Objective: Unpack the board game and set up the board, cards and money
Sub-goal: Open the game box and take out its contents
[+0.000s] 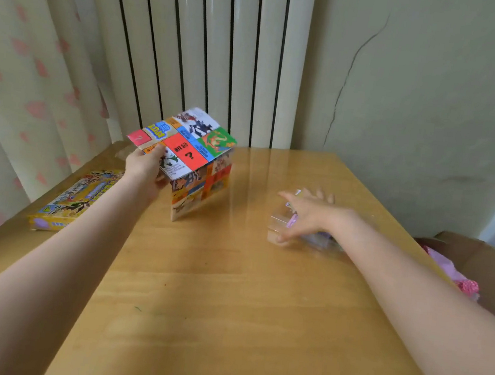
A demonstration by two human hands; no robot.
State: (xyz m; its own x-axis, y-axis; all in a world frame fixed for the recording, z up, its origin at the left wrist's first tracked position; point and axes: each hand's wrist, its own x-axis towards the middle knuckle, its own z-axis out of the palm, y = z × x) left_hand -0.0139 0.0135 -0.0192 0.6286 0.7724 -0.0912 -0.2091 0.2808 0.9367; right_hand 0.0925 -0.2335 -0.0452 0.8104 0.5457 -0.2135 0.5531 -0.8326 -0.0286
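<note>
Left hand [145, 165] pinches the folded board [195, 156], light, stiff card, at its near edge; right hand [308, 214], fingers spread, rests on a slippery clear pack [278, 232].

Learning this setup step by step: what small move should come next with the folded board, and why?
Probably lay the board open flat. The left hand holds its lifted flap while the lower fold stands on the table, so it is half unfolded; the right hand rests on the clear packet.
</note>
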